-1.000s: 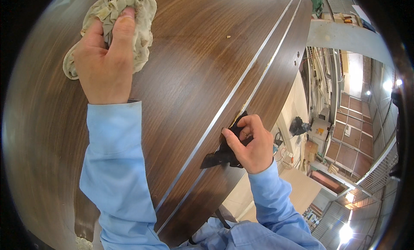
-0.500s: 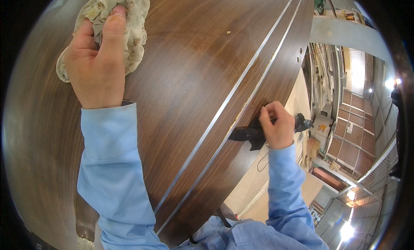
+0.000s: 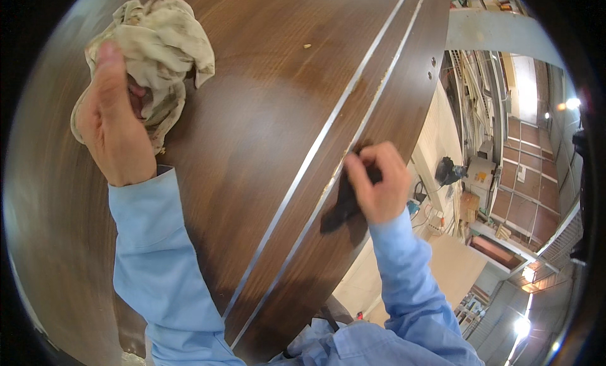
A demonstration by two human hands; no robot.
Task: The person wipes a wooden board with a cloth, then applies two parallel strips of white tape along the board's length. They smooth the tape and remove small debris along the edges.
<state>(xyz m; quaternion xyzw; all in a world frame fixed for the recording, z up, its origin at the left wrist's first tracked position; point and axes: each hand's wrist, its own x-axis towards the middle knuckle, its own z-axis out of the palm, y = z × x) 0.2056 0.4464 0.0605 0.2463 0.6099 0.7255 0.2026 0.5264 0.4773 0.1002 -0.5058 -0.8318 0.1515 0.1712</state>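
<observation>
A crumpled cream rag [image 3: 167, 47], stained in places, is bunched in my left hand [image 3: 117, 135] at the upper left. Under it lies a large dark wood-grain panel [image 3: 252, 113]. My right hand [image 3: 385, 183] has its fingers curled round a black cloth [image 3: 344, 205] that hangs down over the panel. Its fingertips are close to the nearer of two pale metallic strips [image 3: 314, 145] running lengthwise along the panel. Yellowish residue [image 3: 331, 180] shows on that strip beside my right hand.
A small tan crumb [image 3: 307, 46] lies on the panel, and two holes [image 3: 431, 68] sit near its right edge. Beyond that edge are a pale wooden board [image 3: 451, 265], a black wrapped object [image 3: 447, 171], a cardboard box [image 3: 478, 181] and stacked strips of material [image 3: 473, 107].
My right hand has moved left with the black cloth, closer to the nearer strip. My left hand has shifted slightly down and left, turning the cream rag. The view has shifted a little.
</observation>
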